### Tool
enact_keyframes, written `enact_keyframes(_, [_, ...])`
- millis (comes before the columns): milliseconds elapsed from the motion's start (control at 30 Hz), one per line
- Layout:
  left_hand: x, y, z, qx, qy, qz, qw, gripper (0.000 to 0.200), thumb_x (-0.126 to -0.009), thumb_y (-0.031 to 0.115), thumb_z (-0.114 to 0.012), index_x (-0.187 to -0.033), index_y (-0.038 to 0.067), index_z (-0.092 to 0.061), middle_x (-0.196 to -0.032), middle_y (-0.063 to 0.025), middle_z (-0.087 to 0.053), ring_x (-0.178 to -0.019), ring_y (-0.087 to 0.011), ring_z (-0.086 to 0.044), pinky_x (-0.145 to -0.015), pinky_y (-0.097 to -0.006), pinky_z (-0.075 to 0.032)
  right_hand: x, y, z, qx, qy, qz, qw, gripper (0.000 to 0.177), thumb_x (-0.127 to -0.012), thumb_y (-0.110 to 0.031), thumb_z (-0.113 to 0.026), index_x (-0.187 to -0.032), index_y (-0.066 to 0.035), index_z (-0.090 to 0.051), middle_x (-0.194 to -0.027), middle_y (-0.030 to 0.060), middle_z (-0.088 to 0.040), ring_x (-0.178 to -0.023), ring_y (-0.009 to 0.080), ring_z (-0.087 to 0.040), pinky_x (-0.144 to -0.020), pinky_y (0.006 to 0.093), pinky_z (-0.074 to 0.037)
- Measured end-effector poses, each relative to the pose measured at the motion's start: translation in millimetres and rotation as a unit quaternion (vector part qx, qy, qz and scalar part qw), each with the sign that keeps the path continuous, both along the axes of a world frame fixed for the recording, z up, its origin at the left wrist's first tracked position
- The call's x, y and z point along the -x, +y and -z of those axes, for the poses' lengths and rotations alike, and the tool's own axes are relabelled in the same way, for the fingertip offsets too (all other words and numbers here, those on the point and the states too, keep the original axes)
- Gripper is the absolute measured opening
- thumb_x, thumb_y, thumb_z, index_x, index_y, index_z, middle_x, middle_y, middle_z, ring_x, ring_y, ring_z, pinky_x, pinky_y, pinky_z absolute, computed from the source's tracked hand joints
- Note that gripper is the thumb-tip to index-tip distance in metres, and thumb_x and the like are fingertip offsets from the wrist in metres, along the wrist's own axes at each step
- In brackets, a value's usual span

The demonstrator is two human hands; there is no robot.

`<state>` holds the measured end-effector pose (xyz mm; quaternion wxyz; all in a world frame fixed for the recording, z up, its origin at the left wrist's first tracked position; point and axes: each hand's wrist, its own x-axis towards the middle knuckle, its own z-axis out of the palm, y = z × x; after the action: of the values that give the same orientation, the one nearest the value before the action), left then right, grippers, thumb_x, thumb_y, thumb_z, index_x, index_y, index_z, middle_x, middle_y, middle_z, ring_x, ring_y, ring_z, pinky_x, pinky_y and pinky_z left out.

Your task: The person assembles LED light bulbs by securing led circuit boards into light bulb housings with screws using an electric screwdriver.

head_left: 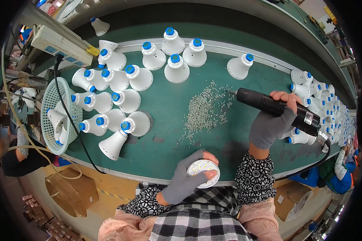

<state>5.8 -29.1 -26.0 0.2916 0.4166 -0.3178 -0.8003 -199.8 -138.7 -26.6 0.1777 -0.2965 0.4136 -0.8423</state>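
In my left hand, in a grey fingerless glove, is a round white lamp piece with small yellow chips on its face; my thumb lies over it. My right hand, gloved the same way, is wrapped round a black electric screwdriver. The tool's tip points left, at the upper right edge of a scattered pile of small silvery screws. White cone-shaped lamp housings with blue caps stand and lie beyond the pile, one just above the tool's tip.
Many housings lie on the left of the green table, more at the right. A pale green basket stands at the left edge, below a power strip. Cardboard boxes are beneath. Other people show at both sides.
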Motion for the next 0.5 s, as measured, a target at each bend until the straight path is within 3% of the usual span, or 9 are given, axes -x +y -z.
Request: enact_keyframes(500, [0.8,-1.6,0.6,0.054,-0.022,0.029,0.998,0.025,-0.081,0.011,-0.068,-0.104,0.002,-0.061,-0.107,-0.008,-0.057,-0.095,-0.0115,-0.054,-0.082,-0.0261,-0.044,-2.0,-3.9,6.1,-0.022,0.056,0.038,0.997,0.018,-0.09,-0.019,-0.056,-0.092,-0.001,-0.053,-0.074,0.0101,-0.055,-0.076,0.0199,-0.057,-0.074,0.0344,-0.048])
